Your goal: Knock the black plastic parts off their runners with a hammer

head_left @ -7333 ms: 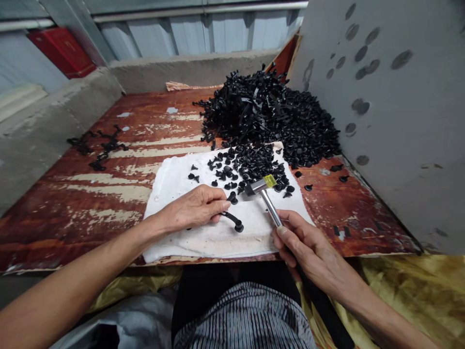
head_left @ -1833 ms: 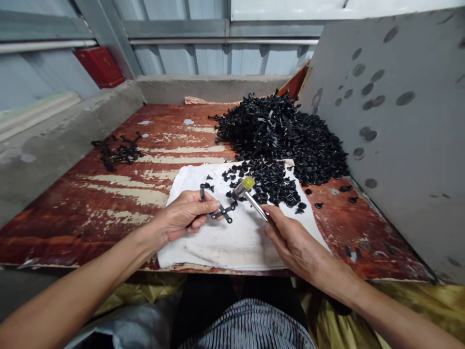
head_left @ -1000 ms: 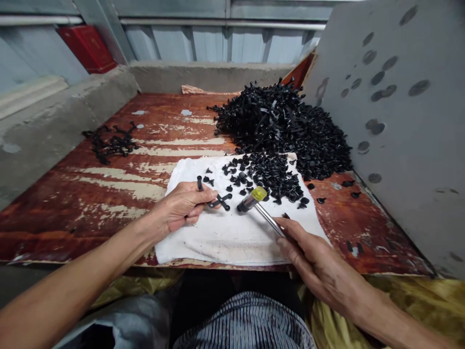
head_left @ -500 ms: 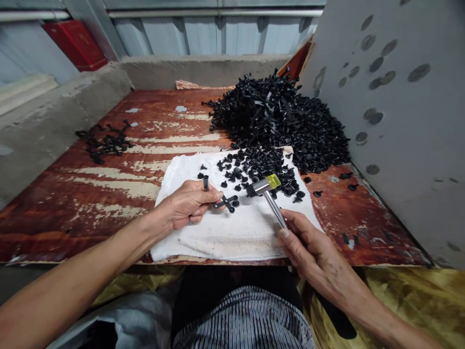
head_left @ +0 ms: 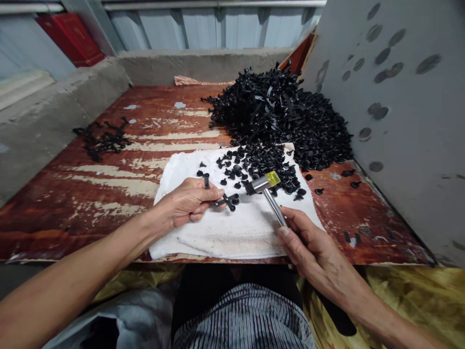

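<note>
Left hand (head_left: 189,203) pinches a black strap part (head_left: 225,200) on the white cloth (head_left: 232,232); right hand (head_left: 308,242) grips a small hammer (head_left: 267,191) beside it.

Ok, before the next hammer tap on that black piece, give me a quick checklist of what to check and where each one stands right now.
1. Black cross-shaped part pinned on the white cloth by the left hand: ok.
2. Left fingertips back from the strike spot: not ok, they sit right beside the part's free end.
3. Right hand gripping the small hammer by its shaft: ok.
4. Hammer head over the part: cannot tell, it looks a little to the right.
5. Loose black pieces away from the strike spot: not ok, some lie close behind the part.
6. Cloth flat under the part: ok.
</note>
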Available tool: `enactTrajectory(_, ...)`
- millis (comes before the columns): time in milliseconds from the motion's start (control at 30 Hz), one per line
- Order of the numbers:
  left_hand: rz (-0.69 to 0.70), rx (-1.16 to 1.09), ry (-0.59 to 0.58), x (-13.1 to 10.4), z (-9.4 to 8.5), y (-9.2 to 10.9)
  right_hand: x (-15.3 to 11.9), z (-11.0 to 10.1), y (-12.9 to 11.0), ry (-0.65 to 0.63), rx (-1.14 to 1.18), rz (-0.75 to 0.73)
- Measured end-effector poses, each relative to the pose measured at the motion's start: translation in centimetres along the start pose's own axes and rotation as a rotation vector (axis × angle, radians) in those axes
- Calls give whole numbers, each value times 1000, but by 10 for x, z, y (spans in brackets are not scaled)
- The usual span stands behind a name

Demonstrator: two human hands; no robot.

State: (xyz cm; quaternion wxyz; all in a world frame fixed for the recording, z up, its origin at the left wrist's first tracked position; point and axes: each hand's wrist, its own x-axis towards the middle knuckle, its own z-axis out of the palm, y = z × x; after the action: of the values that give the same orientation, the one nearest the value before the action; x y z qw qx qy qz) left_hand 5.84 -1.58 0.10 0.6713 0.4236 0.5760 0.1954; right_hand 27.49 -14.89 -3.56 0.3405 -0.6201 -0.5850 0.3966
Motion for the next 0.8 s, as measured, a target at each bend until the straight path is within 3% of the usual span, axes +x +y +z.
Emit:
enactTrajectory(300,25,64,-8,3,0,-1,0,0,-3,62,-182,-145)
enactTrajectory(500,29,101,27,-1,3,1,-4,-1,-10,189,-342,-468)
enactTrajectory(667,28,125,48,-3,6,4,0,-3,-8,52,-473,-514)
enactTrajectory(800,34,120,37,-3,7,4,-1,-4,-9,155,-444,-564)
